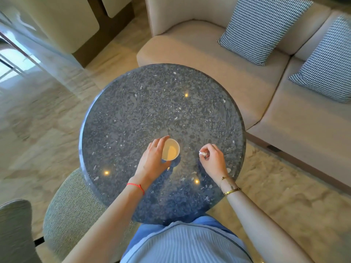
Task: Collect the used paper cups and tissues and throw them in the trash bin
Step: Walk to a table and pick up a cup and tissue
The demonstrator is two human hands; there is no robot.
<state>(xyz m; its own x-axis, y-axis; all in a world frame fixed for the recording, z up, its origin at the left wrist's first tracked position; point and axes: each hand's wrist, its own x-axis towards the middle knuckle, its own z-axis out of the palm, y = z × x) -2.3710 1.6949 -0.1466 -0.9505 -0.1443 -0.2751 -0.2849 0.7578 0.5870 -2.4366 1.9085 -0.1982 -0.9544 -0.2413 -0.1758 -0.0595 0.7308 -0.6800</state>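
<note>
Upright, the cup [170, 149] is standing on the table [152, 103], nearer its near edge than its far one, with the left hand [152, 160] curling its fingers around the cup's left side. Just to the right, the right hand [212, 158] is pinching a crumpled tissue [202, 153] between fingertips above the tabletop. Beyond the far edge, a sofa [218, 54] is holding two cushions [252, 29].
</note>
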